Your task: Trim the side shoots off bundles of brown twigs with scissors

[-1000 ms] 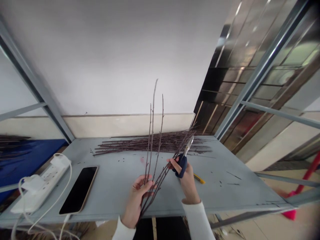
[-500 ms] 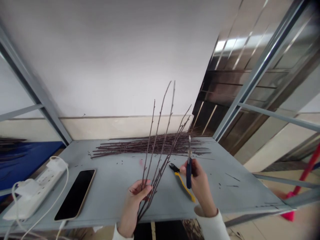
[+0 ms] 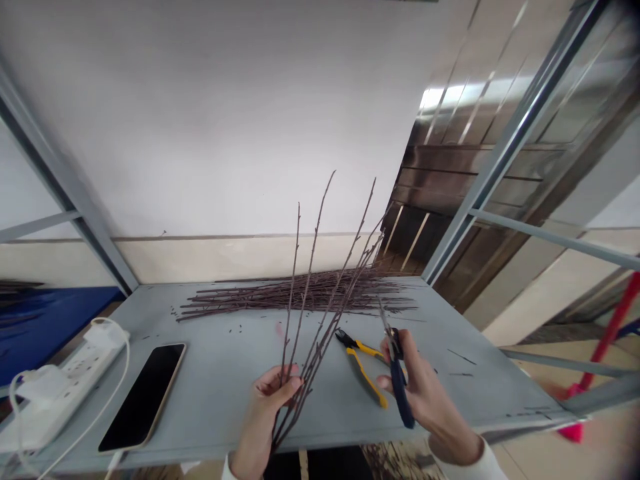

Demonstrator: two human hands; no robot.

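Thin dark twigs [image 3: 327, 340] are fanning upward from the left hand [image 3: 265, 413], which is closing narrowly around their lower ends, with the fingers curled and the thumb lying across them. Their long axis is rising from that fist up and to the right, with at least 4 tips spreading out in front of the wall. The right hand [image 3: 423, 393] is wrapped around blue-handled scissors [image 3: 399, 383], holding them with the handles pointing down and the closed metal blades [image 3: 385, 323] tipping up and to the left. Those blades are sitting just to the right of the twigs, not touching them, so the right hand is nearer the upper stems and the left hand is nearer their base. Yellow-handled pliers [image 3: 367, 383] are lying on the grey metal shelf [image 3: 225, 400] below the twigs, just left of the right hand. Farther back, a loose pile of similar twigs [image 3: 300, 293] is stretching across the shelf, while a smartphone [image 3: 143, 397] and a white power strip [image 3: 65, 393] are resting to the left.
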